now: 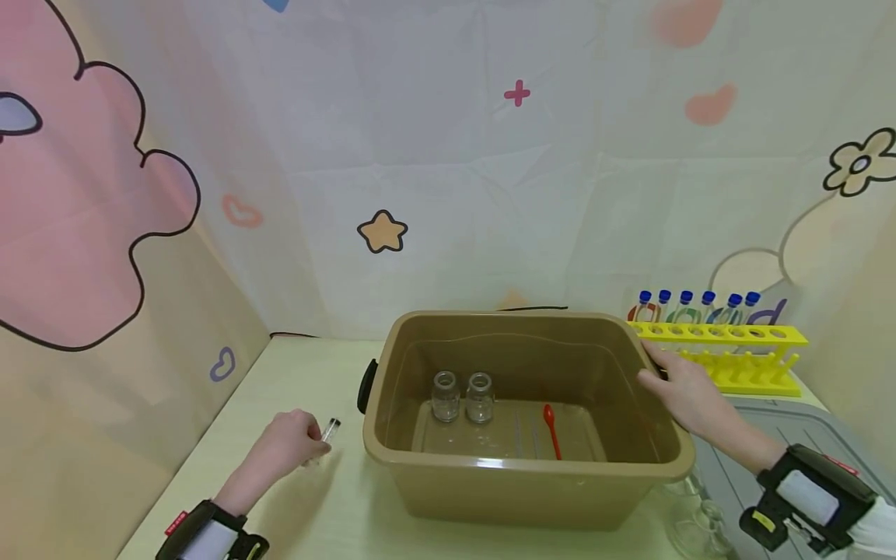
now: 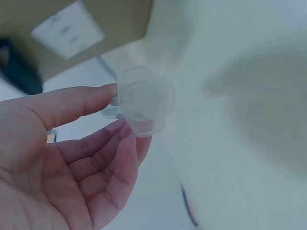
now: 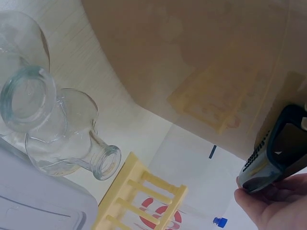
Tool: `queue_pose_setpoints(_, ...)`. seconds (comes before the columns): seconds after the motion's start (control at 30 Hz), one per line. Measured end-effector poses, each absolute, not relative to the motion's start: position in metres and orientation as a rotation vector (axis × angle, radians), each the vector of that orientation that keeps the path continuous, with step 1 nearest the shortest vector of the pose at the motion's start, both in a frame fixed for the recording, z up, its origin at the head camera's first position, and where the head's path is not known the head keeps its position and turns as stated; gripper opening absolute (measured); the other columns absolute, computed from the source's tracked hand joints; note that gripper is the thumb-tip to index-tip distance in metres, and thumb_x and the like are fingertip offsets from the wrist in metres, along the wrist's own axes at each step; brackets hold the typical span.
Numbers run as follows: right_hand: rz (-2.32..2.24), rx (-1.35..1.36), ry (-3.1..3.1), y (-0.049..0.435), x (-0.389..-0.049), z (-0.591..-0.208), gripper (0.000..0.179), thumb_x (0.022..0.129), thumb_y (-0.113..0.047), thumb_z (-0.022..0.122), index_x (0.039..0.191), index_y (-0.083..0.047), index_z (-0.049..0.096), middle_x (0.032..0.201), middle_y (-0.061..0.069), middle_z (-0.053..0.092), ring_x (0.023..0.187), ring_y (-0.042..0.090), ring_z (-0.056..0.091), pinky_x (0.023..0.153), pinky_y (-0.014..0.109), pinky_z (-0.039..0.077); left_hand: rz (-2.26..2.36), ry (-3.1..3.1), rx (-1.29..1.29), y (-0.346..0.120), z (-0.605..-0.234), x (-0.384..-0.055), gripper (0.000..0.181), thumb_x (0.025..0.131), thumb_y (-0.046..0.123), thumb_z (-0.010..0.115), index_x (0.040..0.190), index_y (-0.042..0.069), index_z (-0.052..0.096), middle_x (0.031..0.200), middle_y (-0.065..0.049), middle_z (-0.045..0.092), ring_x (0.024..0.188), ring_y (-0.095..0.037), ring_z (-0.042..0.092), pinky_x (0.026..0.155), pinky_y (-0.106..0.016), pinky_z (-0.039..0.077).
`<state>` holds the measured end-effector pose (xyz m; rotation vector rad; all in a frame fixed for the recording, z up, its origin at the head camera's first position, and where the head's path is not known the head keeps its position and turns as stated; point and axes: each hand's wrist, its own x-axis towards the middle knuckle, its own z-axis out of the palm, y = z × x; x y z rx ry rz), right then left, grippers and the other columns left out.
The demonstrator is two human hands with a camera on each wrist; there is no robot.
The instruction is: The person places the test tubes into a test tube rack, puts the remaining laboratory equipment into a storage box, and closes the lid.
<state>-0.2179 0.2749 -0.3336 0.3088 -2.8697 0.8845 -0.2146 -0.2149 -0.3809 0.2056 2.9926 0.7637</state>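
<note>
My left hand (image 1: 283, 443) pinches a small clear syringe (image 2: 144, 100) between thumb and fingers, left of a brown plastic tub (image 1: 525, 490). In the left wrist view its flange and round plunger end face the camera; the head view shows a black tip at the far end. My right hand (image 1: 689, 389) holds the tub's right side by the black handle (image 3: 273, 153). Inside the tub stand two small glass bottles, one bottle (image 1: 445, 397) left of the other bottle (image 1: 480, 398). A red spoon (image 1: 551, 432) and two thin clear rods (image 1: 535, 437) lie on its floor.
Behind my right hand stands a yellow test tube rack (image 1: 721, 334) bearing several blue-capped tubes (image 1: 686, 303). A grey lid (image 1: 770, 435) lies to the right of the tub. Glass flasks (image 3: 62, 134) stand between tub and lid. A printed cloth (image 1: 448, 155) hangs behind the table.
</note>
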Motion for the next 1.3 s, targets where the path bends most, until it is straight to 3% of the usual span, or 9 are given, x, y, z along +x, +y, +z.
queue_pose_setpoints(0.63, 0.893, 0.338, -2.852, 0.276, -0.218, -0.334, 0.053, 0.096, -0.019, 0.042, 0.136, 0.011, 0.025, 0.123, 0.034, 0.041, 0.093, 0.037, 0.052, 0.078, 0.052, 0.041, 0.883, 3.208, 0.211, -0.226, -0.312, -0.227, 0.013, 0.077, 0.009, 0.065, 0.072, -0.002, 0.062, 0.064, -0.003, 0.056, 0.055, -0.016, 0.049, 0.049, -0.031, 0.039)
queue_pose_setpoints(1.3, 0.88, 0.338, -2.858, 0.275, -0.219, -0.335, 0.053, 0.096, -0.02, 0.042, 0.136, 0.011, 0.024, 0.12, 0.034, 0.044, 0.09, 0.036, 0.055, 0.075, 0.05, 0.044, 1.087, 3.38, 0.45, -0.148, -0.242, -0.235, 0.013, 0.079, 0.012, 0.065, 0.082, -0.001, 0.063, 0.072, -0.007, 0.061, 0.064, -0.021, 0.056, 0.06, -0.034, 0.043)
